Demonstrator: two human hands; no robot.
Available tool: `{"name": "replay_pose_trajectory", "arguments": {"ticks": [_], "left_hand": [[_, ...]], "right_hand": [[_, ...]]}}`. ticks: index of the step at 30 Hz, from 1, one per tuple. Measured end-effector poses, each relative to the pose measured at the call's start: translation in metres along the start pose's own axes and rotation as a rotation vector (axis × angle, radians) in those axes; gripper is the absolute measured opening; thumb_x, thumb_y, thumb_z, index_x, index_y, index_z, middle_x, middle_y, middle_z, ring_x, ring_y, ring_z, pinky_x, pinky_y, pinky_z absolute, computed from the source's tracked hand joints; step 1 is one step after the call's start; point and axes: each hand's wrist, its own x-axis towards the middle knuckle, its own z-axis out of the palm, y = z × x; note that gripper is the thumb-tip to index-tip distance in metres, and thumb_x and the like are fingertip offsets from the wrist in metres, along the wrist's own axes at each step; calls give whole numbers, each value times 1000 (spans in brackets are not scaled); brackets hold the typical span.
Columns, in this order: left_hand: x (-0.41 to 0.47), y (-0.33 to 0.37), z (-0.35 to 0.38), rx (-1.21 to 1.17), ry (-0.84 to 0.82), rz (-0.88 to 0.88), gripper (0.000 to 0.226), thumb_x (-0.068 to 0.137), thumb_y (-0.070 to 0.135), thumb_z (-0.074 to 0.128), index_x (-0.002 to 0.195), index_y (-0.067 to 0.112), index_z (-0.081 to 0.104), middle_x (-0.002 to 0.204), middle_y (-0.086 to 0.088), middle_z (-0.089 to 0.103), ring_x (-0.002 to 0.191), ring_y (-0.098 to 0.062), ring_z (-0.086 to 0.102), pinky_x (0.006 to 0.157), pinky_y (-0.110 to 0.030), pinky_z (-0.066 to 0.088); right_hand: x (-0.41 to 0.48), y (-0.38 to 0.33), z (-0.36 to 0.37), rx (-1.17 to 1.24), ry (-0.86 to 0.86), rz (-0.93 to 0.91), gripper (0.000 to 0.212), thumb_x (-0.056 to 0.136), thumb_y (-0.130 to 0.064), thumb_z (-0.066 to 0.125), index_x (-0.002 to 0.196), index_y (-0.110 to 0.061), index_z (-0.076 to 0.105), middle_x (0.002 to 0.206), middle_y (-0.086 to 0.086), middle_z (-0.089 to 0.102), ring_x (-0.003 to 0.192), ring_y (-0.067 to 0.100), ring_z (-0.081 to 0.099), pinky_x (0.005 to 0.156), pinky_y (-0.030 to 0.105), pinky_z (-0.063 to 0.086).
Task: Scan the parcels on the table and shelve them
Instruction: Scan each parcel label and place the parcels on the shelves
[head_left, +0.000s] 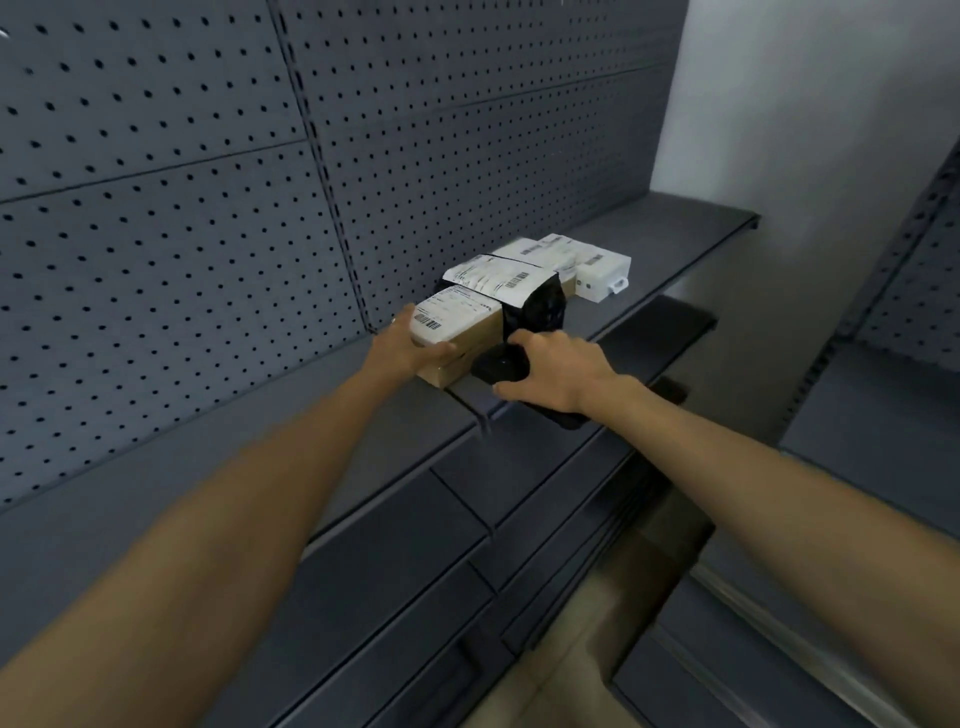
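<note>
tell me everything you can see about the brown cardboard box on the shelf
The brown cardboard box is a rectangular parcel lying flat near the front edge of the grey shelf. A white shipping label with barcodes covers its top. The left hand grips its left end, thumb along the front. Its right side sits against a black bagged parcel.

The person is working bare-armed: the left arm (234, 499) and right arm (779, 467) are showing uncovered along their whole visible length. The left hand (410, 345) and right hand (558, 371) are going bare too. Something small and pale is glinting on a left finger (394, 321), too blurred to identify.
</note>
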Motion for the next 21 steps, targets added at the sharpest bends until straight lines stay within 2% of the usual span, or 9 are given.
{"name": "replay_pose_trajectory", "arguments": {"ticks": [2,4,6,7,9,11,15,21], "left_hand": [[10,7,5,30,14,-33,99,75,55,77,153,22,27,146,0,46,131,-23,46,97,-29,40],[11,10,7,46,42,-59,102,71,55,79,153,22,27,146,1,47,132,-23,46,105,-34,40],[2,4,4,91,69,-71,100,71,51,81,151,21,28,140,3,49,128,-20,48,104,-39,42],[-7,-1,1,133,74,-83,101,73,52,80,152,23,25,141,2,48,129,-21,47,105,-41,42],[-31,-15,-8,285,89,-157,104,79,60,71,157,28,11,154,-6,36,139,-28,38,110,-47,37],[-63,-33,-24,483,116,-243,98,85,65,60,158,28,6,161,-7,24,143,-31,31,113,-48,31],[-133,-70,-65,687,257,-342,83,92,62,52,157,27,14,160,-5,26,145,-30,27,115,-49,25],[-262,-101,-108,763,548,-541,68,96,50,54,153,25,27,155,-3,33,141,-30,29,113,-46,26]], "right_hand": [[15,12,-3,-29,-22,-57,73,85,-62,62,142,-20,45,122,9,62,110,34,61,78,39,46],[29,17,-8,-31,-26,-119,70,84,-61,63,139,-19,48,123,9,62,110,34,61,77,39,45],[43,15,-11,-27,-22,-188,68,83,-60,64,135,-18,50,123,10,63,109,34,61,76,38,45],[49,11,-12,-27,-25,-226,68,83,-60,64,134,-18,51,123,10,63,108,33,61,75,38,45],[58,-4,-11,-24,-33,-316,67,82,-61,64,131,-18,54,121,10,64,107,32,61,72,35,44],[62,-26,-10,-33,-34,-421,64,82,-61,64,129,-18,55,118,9,65,105,31,62,70,34,44],[58,-84,-4,-31,-20,-613,61,81,-58,64,128,-20,55,113,6,65,98,29,63,68,33,40],[18,-178,17,11,-41,-899,59,83,-57,63,128,-20,54,111,2,67,98,25,64,68,34,40]]}}
